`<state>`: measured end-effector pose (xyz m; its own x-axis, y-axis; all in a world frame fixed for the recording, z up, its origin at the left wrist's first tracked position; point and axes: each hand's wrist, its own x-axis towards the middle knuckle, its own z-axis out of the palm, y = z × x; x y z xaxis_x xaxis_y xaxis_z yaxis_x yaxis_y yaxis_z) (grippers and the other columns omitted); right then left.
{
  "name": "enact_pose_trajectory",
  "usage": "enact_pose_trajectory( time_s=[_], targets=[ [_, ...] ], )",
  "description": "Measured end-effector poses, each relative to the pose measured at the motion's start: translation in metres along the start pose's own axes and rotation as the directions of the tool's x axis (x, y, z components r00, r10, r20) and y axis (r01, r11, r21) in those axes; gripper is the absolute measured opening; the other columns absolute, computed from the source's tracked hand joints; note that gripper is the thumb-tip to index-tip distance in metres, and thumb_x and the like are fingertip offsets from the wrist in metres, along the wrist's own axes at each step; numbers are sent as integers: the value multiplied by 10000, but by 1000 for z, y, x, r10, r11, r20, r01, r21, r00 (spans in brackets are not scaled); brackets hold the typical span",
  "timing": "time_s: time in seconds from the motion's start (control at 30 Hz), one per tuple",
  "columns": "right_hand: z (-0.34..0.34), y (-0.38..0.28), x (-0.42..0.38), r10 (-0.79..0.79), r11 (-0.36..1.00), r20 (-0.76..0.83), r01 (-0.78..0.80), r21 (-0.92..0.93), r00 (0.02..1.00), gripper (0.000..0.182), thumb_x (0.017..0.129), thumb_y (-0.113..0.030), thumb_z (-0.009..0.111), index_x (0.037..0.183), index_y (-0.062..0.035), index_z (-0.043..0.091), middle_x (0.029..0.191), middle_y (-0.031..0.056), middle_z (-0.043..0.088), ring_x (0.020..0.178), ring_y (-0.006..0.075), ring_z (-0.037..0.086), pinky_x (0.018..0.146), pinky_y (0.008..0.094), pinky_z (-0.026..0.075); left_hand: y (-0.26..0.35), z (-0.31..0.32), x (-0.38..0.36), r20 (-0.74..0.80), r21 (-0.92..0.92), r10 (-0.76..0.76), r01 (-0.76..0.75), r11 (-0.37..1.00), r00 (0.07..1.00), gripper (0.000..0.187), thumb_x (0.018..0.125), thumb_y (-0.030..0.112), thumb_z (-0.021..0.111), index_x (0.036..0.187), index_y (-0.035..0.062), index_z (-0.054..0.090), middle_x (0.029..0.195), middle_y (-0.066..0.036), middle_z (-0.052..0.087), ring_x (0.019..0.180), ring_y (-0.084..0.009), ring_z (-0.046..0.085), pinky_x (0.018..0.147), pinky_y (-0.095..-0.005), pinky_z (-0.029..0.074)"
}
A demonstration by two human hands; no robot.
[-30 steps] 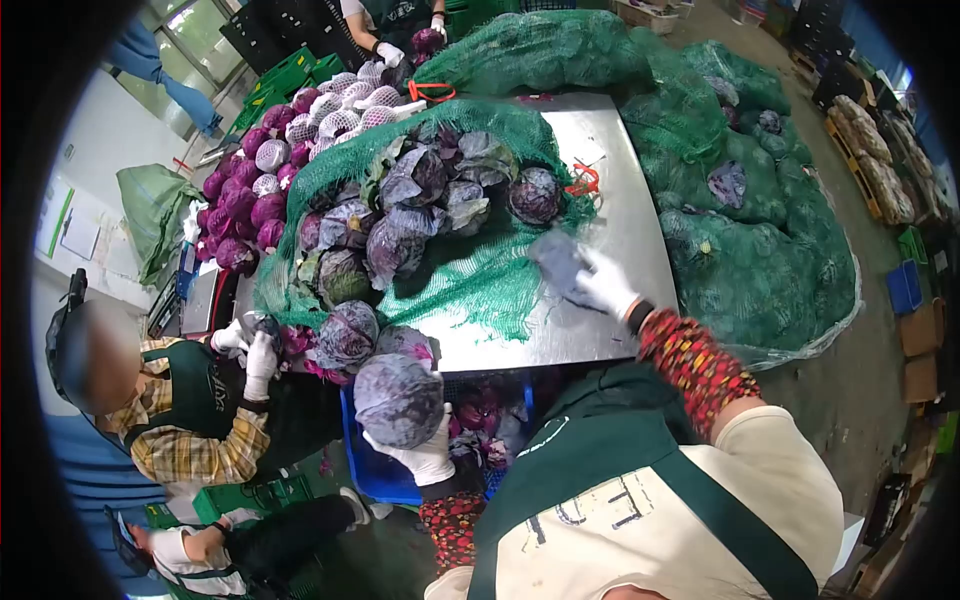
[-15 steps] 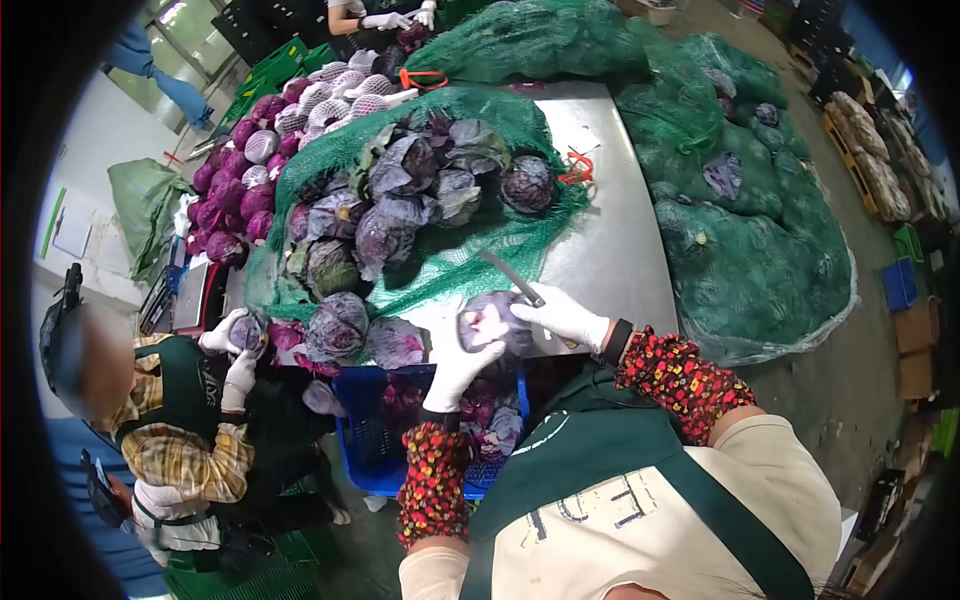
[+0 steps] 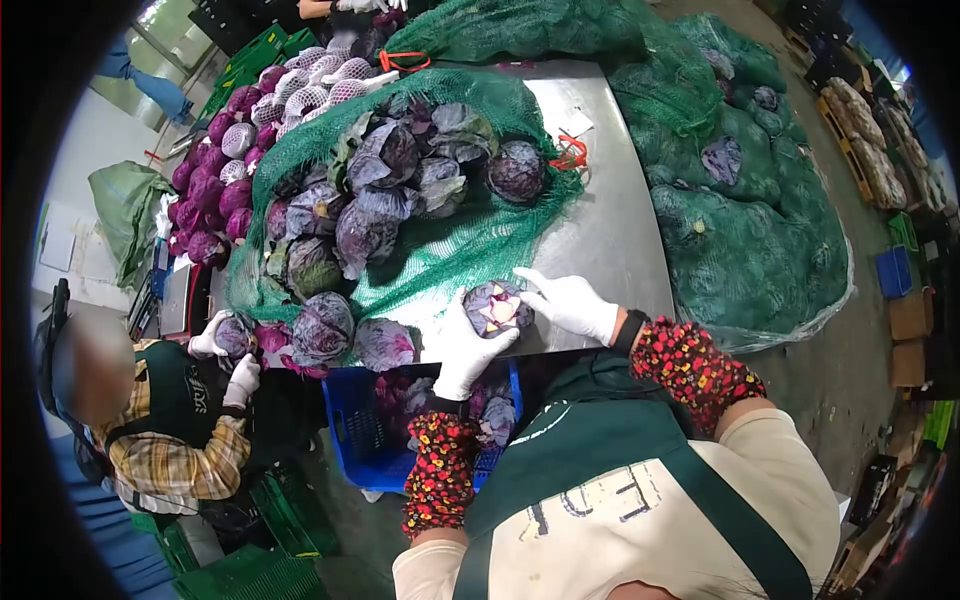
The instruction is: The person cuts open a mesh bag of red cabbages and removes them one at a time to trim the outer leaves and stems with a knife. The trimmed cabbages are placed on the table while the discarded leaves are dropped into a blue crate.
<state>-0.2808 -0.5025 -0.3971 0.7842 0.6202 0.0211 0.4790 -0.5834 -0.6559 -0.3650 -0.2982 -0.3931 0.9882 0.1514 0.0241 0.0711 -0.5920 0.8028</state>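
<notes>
My left hand (image 3: 466, 352), in a white glove, is closed around the left and near side of a purple cabbage (image 3: 484, 298). The cabbage's cut stem end faces up, with a pale star-shaped patch. Just to its right, my gloved right hand (image 3: 573, 306) has its thumb and forefinger stretched out and apart at the cabbage's edge. No knife shows in it now; its palm side is hidden. Left of my left hand lie a loose cabbage leaf (image 3: 385, 344) and another whole cabbage (image 3: 322, 328).
An opened green net (image 3: 430, 270) with a heap of cabbages covers much of the metal table (image 3: 610, 215). Below its edge stands a blue crate (image 3: 350, 440) with leaves. Filled net sacks (image 3: 760, 250) lie right. At left, a co-worker's gloved hands hold a cabbage (image 3: 237, 336).
The knife seen in my right hand is no longer visible. My right hand has shifted slightly right, its fingers now stretched out. The cabbage's cut end now faces up more plainly.
</notes>
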Motion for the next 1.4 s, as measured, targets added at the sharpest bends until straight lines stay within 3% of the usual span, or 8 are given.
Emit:
enact_pose_trajectory(
  time_s=[0.23,0.6,0.77,0.9,1.17,1.23,1.3,1.4],
  targets=[
    [-7,-4,47,-107,977,253,148,-152,962,445,973,-436,404,1303,-151,491,809,188,671,721,369,656,672,469,512,-2,-14,15,178,2,-14,14,1000,984,1079,553,389,880,1374,-72,353,1240,-226,537,1160,-312,544,989,-394,438],
    [7,31,74,-380,836,72,376,-399,922,220,912,-239,464,1073,-132,570,927,72,629,769,285,663,642,417,523,-10,-14,21,176,182,136,-168,969,975,1001,597,438,851,1385,22,395,1286,-201,538,1190,-348,527,1004,-422,421],
    [16,93,43,-111,870,12,103,-482,994,219,895,-210,483,1086,-146,572,1035,89,621,811,297,665,691,425,524,-27,-24,-15,177,-6,215,-217,976,961,1104,487,114,912,1442,73,360,1381,-174,449,1304,-315,418,1073,-417,361],
    [-32,62,25,445,883,-7,-440,-162,896,350,951,-380,471,1197,-136,526,990,169,676,870,367,658,790,439,513,-68,-24,-46,302,-491,-139,278,826,943,1097,500,-21,869,1459,101,351,1445,-131,360,1298,-284,408,1087,-409,346],
    [-11,-9,21,-50,999,83,51,-13,995,602,791,-436,660,1257,-81,519,1099,265,596,952,353,629,803,420,503,-30,-18,-5,336,-363,9,121,924,942,958,664,135,838,1475,116,329,1430,-176,425,1322,-321,414,1065,-412,368],
    [-17,-12,23,212,945,237,-261,200,948,439,783,-335,672,1060,-16,554,984,254,619,886,377,632,764,431,496,1,-12,-12,99,-694,-141,170,699,985,932,739,184,816,1487,67,272,1436,-241,383,1325,-352,398,1064,-426,369],
    [-2,-10,9,116,957,63,-129,261,991,323,767,-252,652,927,-1,527,771,204,625,737,363,631,672,415,491,-10,14,-15,-103,-30,-81,79,996,991,990,737,341,821,1449,-53,257,1432,-278,347,1344,-367,353,1093,-450,316],
    [5,-9,-3,162,940,71,-176,292,984,302,757,-226,641,941,-2,557,790,197,629,734,323,627,673,397,486,15,29,-18,-395,47,-18,40,998,919,865,660,404,831,1309,-31,460,1291,-235,488,1174,-364,498,1001,-442,400]
  ],
)
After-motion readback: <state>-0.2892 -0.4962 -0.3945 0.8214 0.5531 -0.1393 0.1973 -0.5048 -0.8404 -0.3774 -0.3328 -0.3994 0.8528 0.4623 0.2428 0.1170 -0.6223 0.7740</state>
